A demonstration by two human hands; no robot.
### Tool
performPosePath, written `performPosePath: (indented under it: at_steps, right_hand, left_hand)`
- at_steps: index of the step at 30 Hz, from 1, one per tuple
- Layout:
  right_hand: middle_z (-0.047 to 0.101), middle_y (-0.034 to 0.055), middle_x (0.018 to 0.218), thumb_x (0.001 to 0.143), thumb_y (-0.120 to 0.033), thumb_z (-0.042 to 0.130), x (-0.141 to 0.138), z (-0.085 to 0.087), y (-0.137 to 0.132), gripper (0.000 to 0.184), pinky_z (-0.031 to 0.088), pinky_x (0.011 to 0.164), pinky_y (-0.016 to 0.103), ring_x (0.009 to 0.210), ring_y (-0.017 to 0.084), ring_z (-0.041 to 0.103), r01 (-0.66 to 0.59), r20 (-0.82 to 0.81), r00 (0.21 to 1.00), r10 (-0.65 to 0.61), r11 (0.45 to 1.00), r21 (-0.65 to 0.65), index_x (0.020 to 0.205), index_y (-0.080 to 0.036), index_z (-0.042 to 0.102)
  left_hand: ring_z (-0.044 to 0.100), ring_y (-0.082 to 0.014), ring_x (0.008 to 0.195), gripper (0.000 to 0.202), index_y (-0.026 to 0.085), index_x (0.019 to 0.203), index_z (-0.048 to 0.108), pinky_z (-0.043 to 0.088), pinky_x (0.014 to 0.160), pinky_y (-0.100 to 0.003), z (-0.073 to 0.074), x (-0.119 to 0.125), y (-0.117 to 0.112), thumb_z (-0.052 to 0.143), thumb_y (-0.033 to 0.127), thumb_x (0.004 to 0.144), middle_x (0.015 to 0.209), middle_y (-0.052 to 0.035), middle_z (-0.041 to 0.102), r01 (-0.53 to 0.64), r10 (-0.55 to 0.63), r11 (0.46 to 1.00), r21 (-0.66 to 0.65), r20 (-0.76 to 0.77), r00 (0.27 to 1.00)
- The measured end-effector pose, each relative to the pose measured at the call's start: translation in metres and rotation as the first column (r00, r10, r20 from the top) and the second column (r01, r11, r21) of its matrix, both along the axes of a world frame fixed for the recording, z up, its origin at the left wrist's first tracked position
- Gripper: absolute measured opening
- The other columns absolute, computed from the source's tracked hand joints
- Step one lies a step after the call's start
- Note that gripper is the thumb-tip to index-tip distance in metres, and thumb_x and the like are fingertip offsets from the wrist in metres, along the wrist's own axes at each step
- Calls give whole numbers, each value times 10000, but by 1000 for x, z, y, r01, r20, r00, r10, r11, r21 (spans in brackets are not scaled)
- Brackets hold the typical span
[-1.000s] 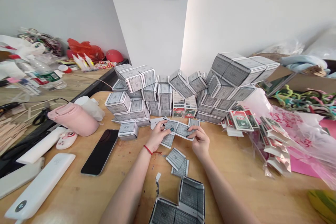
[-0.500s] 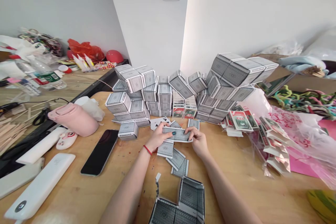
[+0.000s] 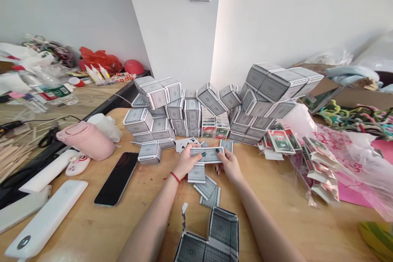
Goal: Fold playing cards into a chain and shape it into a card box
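Observation:
My left hand and my right hand both pinch the ends of a folded strip of grey-patterned playing cards held just above the wooden table. A card hangs down from the strip between the hands. Loose folded cards lie on the table just below. A large heap of cubes made from the same cards stands right behind the hands. A partly built card box sits at the near edge.
A black phone, a pink pouch, a white power bank and a white case lie at left. Card packs in plastic bags spread at right. A cluttered second table stands far left.
The fanned-out strip of cards has been drawn together into a flatter, tighter strip. Both hands came closer and lowered a little; one card now hangs below.

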State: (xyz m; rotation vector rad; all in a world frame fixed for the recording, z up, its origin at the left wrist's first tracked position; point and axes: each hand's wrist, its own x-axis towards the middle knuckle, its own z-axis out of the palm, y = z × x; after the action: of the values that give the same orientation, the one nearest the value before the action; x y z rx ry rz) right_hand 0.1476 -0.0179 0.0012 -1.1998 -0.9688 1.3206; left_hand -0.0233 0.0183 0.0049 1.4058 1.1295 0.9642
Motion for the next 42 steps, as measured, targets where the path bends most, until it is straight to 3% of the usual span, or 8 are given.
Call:
performPosePath:
  at_steps: [5,23,31,38,42]
  right_hand:
    - [459,-101,437,766,-519,467,-6,-2,-2,321,256,251,156,249,47,344,-39,80,996,34,997,71,752,-208,389]
    - [477,-96,451,814,-510,387,-16,-1,-6,286,226,225,171,226,73,361,-32,139,990,21,996,80,765,-238,313]
    - [421,-101,391,839,-489,351,-20,-5,-9,264,230,249,168,241,72,321,-49,253,967,37,998,40,767,-237,332]
    - [343,-128,384,806,-525,398,-19,5,-9,299,238,280,156,282,56,253,-84,58,995,82,996,22,778,-236,325]
    - [345,-129,386,793,-532,418,-19,6,-9,312,239,286,157,289,57,257,-84,49,995,82,996,29,782,-236,321]
  left_hand:
    - [521,-128,721,307,199,960,482,416,700,-255,-2,1,-2,605,294,695,839,8,548,15,-15,999,30,8,1000]
    - [515,-155,857,279,194,962,472,393,782,-277,-3,3,-7,581,272,717,937,-13,538,-19,24,993,113,-38,999]
    - [504,-159,886,239,191,947,463,383,816,-288,-4,7,-9,560,233,733,949,-19,527,-3,10,990,144,-45,999]
    - [511,-150,816,252,195,950,445,415,751,-285,-1,11,-13,558,283,744,908,-14,523,6,-10,998,68,63,998]
    - [516,-160,829,256,194,938,444,416,754,-294,2,13,-15,566,286,734,886,-11,532,-15,9,998,61,83,997]
